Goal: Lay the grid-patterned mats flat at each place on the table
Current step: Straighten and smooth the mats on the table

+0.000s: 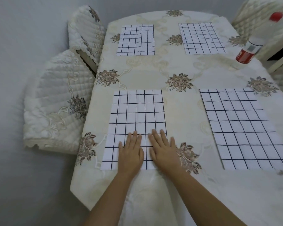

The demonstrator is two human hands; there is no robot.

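Several white mats with a dark grid lie flat on the cream floral tablecloth [178, 66]. The near left mat [137, 111] has both my hands on its lower right part. My left hand [131, 152] rests flat on it with straight fingers. My right hand [163, 150] lies flat beside it, partly over the mat's right edge and the cloth. The near right mat [242, 128] lies at a slight angle. The far left mat [136, 40] and the far right mat [201, 38] lie at the back of the table.
A red and white bottle [250, 49] with a red cap stands tilted at the table's right edge. Quilted cream chair covers sit at the left [55, 108], back left [87, 35] and back right [258, 18].
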